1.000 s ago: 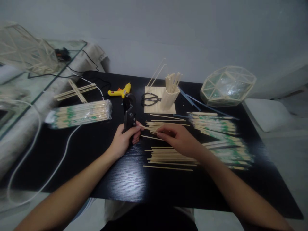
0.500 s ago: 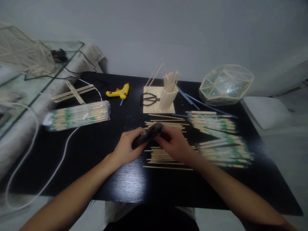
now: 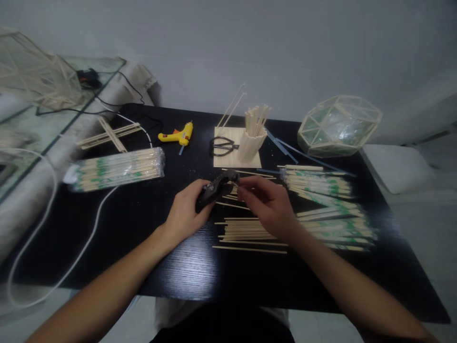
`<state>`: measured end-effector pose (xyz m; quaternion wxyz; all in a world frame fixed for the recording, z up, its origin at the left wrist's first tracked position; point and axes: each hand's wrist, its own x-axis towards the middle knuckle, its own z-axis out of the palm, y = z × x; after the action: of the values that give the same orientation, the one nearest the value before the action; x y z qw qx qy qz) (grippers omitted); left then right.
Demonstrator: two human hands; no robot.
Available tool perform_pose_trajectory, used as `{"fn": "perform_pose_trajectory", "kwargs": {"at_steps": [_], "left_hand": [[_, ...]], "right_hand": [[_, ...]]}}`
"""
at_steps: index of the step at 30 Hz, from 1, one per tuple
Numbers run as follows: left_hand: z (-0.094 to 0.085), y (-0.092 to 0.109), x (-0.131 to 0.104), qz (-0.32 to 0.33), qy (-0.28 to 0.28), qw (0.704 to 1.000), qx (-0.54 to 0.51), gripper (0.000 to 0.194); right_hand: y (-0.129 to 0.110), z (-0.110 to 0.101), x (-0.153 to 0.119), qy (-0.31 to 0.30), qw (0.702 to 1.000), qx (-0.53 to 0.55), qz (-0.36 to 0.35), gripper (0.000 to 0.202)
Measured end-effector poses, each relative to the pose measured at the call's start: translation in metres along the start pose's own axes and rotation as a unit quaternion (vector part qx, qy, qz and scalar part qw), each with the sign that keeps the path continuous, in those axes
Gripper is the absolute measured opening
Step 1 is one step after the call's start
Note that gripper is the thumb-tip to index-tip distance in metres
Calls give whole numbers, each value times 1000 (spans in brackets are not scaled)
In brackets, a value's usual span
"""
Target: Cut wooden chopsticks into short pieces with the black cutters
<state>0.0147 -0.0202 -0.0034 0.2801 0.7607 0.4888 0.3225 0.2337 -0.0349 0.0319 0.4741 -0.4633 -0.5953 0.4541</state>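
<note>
My left hand is wrapped around a black hand tool with a curved head, held above the dark table. At the tool's head, my right hand has its thumb and fingers pinched together. A thin pale line shows at those fingertips, but I cannot make out what they hold. Beneath and in front of the hands lie loose chopsticks in rough rows. Behind them a holder made of sticks, filled with upright chopsticks, stands on a square wooden board. Black-handled scissors rest on that board.
A yellow glue gun lies at the back. Left is a wrapped chopstick pack, with crossed sticks behind it. To the right are opened packs and a faceted stick frame. A white cable loops down the left.
The black tool has turned so its curved head shows. My right hand has shifted slightly right, its fingers pinched beside the head; my left hand still grips the tool.
</note>
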Motion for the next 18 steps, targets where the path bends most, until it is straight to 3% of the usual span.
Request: {"fn": "perform_pose_trajectory", "kwargs": {"at_steps": [18], "left_hand": [[-1, 1, 0, 11, -33, 999, -5, 21]], "right_hand": [[-8, -1, 0, -36, 997, -58, -31, 15]]}}
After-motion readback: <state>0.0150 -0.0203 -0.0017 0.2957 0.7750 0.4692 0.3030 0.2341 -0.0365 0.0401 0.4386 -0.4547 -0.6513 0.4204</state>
